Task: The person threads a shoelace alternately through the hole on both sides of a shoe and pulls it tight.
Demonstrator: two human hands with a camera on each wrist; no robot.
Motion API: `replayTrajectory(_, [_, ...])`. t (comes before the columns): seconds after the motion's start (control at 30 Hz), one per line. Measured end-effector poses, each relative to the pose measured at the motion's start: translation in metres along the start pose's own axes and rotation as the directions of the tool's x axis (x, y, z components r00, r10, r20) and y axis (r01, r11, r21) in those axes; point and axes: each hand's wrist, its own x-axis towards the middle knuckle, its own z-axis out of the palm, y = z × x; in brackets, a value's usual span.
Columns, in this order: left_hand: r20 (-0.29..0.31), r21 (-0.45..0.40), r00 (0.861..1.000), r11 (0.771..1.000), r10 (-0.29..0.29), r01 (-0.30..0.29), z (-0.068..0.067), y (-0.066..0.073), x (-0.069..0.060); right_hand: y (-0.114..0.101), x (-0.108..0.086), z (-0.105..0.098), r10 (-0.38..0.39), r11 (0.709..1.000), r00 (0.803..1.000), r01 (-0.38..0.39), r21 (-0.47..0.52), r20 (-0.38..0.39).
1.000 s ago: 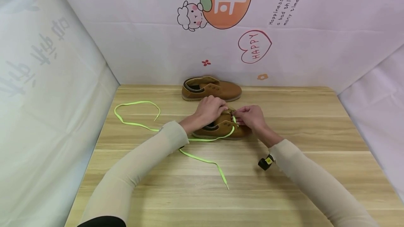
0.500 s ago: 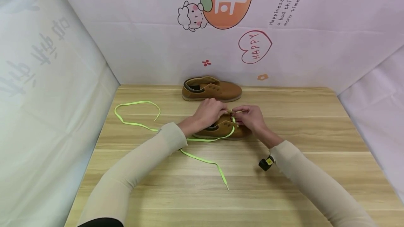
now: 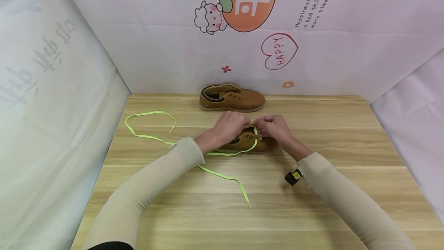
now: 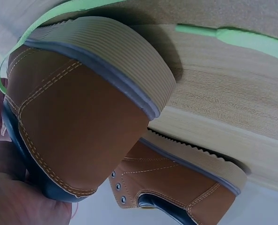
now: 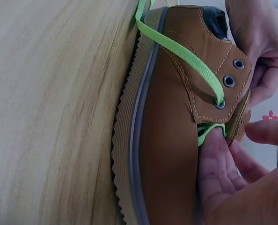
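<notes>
White printed backdrop (image 3: 163, 57) upright behind the laced brown shoe (image 5: 171, 117), with an orange fruit drawing (image 3: 264, 9) high above it. Pale wood-grain tabletop (image 3: 295, 219) underneath, spread out all round the laced brown shoe. Beige sleeves (image 3: 163, 176) stretched in from the near side, one toward its heel, one toward its toe. Next in size, the laced brown shoe itself, sole down on the tabletop, and a matching second shoe (image 3: 234, 101) just beyond, toe pointing the same way. Left hand (image 3: 229, 126) over the ankle opening, fingers curled on the far eyelet flap, exact grip partly hidden. Right hand (image 3: 274, 128) at the toe side, thumb and fingers pinching the lime-green shoelace (image 5: 188, 57) at the throat, very near the left hand. From the near flap, that shoelace run back past the heel into a loose curve, plus a tipped end in front of the laced brown shoe. Small black device (image 3: 292, 178) at the toe-side cuff. Smallest, metal eyelets (image 5: 229, 81) along the near flap, shoelace through the frontmost.
</notes>
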Motion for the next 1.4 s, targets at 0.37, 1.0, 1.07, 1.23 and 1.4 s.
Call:
replayTrajectory(0.37, [-0.002, 0.068, 0.999, 0.997, 0.037, -0.037, 0.001, 0.002, -0.002, -0.004, 0.003, 0.005, 0.001, 0.984, 0.999, -0.011, -0.180, -0.054])
replayTrajectory(1.0, [0.001, 0.007, 1.000, 1.000, -0.005, 0.005, 0.002, 0.000, -0.001, -0.018, 0.009, -0.009, -0.161, 0.986, 0.976, 0.167, 0.025, -0.146])
replayTrajectory(1.07, [0.005, 0.002, 1.000, 1.000, -0.008, 0.008, 0.002, 0.000, 0.000, -0.021, 0.011, -0.016, -0.148, 0.984, 0.977, 0.161, 0.075, -0.152])
replayTrajectory(1.23, [0.007, -0.036, 1.000, 0.999, -0.021, 0.021, 0.001, -0.001, 0.000, -0.023, 0.018, -0.030, -0.108, 0.979, 0.983, 0.131, 0.157, -0.146])
replayTrajectory(1.4, [0.008, -0.044, 1.000, 0.999, -0.023, 0.024, 0.000, -0.001, -0.001, -0.023, 0.025, -0.045, -0.076, 0.967, 0.986, 0.109, 0.230, -0.148])
